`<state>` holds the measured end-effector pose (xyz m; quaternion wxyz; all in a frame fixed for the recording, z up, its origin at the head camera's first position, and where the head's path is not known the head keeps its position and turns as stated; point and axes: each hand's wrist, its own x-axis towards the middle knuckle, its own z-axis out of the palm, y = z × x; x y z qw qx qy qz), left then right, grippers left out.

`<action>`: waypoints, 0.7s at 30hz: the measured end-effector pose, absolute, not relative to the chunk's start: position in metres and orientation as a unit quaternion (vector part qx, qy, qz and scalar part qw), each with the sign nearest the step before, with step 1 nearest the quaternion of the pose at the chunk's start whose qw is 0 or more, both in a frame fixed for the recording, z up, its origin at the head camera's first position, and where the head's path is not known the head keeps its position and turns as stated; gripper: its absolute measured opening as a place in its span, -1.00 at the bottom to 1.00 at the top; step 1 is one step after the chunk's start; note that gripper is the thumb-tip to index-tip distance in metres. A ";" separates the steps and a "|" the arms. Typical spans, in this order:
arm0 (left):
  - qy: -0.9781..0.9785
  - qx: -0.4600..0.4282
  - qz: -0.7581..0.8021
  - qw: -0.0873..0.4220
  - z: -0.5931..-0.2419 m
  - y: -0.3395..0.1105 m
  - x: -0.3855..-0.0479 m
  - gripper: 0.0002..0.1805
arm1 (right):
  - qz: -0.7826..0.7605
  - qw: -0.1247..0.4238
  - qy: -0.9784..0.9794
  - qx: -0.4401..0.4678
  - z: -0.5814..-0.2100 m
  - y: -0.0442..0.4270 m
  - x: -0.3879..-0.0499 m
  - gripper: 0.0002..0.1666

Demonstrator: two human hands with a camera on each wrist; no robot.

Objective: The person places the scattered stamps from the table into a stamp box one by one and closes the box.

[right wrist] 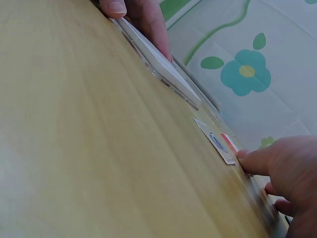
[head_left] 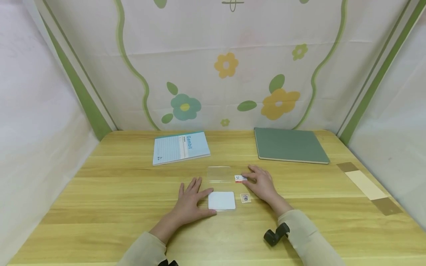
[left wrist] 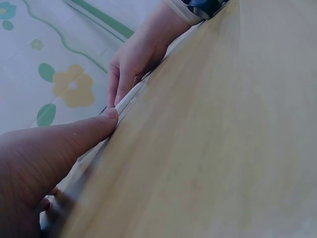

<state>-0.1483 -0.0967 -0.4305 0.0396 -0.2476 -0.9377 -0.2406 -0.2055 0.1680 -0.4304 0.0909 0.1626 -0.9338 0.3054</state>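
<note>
Hands apart, the left hand spread its fingers and held a white rectangular slab between thumb and forefinger; the right hand pinched a small red-and-white card; a square picture card lay between them, nearer the right; a clear plastic rectangle lay between and slightly beyond; the Gambit notebook rested beyond the left.
</note>
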 end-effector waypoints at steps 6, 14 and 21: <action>-0.937 -0.248 -0.242 0.043 -0.430 -0.097 -0.148 -0.22 | 0.301 0.097 -0.933 0.169 -0.429 0.168 -0.206 -0.71; -0.939 -0.245 -0.239 0.042 -0.430 -0.097 -0.147 -0.22 | 0.307 0.117 -0.927 0.183 -0.433 0.168 -0.207 -0.75; -0.937 -0.250 -0.242 0.042 -0.428 -0.096 -0.147 -0.24 | 0.320 0.156 -0.911 0.207 -0.432 0.166 -0.204 -0.79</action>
